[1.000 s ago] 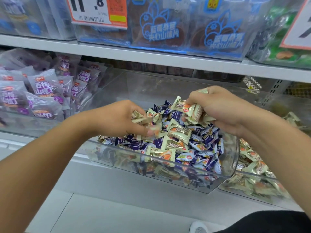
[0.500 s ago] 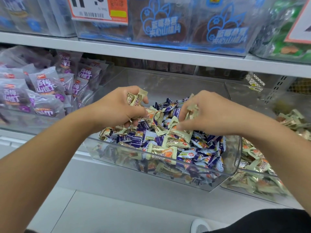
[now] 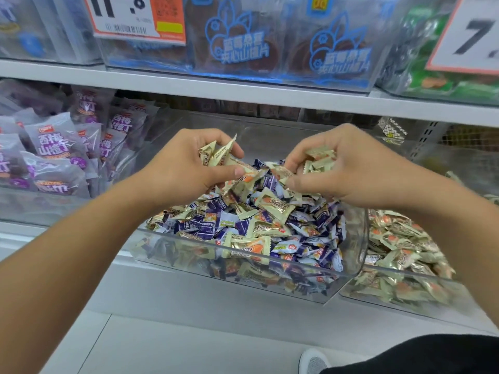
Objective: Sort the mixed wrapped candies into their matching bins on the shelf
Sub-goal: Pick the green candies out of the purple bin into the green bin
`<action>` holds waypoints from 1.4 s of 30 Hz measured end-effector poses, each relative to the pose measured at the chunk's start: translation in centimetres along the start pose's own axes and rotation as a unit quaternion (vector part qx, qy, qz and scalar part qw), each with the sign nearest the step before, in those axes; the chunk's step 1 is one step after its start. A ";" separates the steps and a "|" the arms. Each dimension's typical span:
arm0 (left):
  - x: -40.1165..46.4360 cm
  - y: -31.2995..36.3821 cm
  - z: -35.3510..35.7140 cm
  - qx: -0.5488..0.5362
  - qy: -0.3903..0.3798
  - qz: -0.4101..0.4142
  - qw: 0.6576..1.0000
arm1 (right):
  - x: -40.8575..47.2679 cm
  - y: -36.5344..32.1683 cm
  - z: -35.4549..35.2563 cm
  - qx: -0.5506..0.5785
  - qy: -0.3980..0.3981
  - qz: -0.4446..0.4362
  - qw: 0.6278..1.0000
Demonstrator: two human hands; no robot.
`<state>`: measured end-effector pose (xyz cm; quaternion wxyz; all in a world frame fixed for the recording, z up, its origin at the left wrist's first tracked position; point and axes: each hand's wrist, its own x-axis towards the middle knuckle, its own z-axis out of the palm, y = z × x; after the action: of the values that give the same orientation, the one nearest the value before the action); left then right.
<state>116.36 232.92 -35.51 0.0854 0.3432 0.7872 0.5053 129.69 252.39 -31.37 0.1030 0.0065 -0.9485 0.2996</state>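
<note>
The middle bin (image 3: 270, 268) of mixed candies (image 3: 259, 220) sits on the lower shelf (image 3: 189, 298) between the packet bin (image 3: 40, 206) on its left and a candy bin (image 3: 405, 298) touching its right (boxes (image 3: 283, 49) stand on the shelf above).

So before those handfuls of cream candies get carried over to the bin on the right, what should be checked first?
1. Left hand grips cream-wrapped candies: ok.
2. Right hand grips cream-wrapped candies too: ok.
3. No purple candies caught in either handful: cannot tell, the fingers hide much of each.
4. Right bin holds matching cream candies: ok.
5. Room left in that bin: ok, the pile sits low.
6. Middle bin fully sorted: not ok, cream and purple candies are mixed there.
</note>
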 end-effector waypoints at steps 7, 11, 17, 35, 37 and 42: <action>0.6 5.3 6.6 -0.047 -0.031 0.115 0.992 | -5.7 4.7 -5.4 0.214 0.014 0.175 0.961; 1.5 7.7 11.5 0.010 -0.066 0.170 0.983 | -8.3 9.0 -6.7 0.277 0.033 0.340 0.898; 3.0 10.5 17.7 0.132 -0.052 0.211 0.967 | -10.6 12.0 -7.5 0.383 0.143 0.455 0.791; 4.7 8.4 16.0 0.054 -0.007 0.228 0.972 | -9.9 13.4 -7.3 0.028 0.215 0.288 0.933; 4.9 6.8 13.3 0.082 0.034 0.189 0.978 | -8.8 10.5 -6.6 -0.028 0.197 0.181 0.963; 4.0 1.4 5.5 0.222 -0.021 0.052 0.973 | -5.4 2.7 -1.7 -0.065 0.106 -0.021 0.992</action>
<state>116.68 239.87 -36.05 -0.0028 0.4041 0.8591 0.3140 135.09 255.30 -32.54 0.2093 -0.0126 -0.9494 0.2340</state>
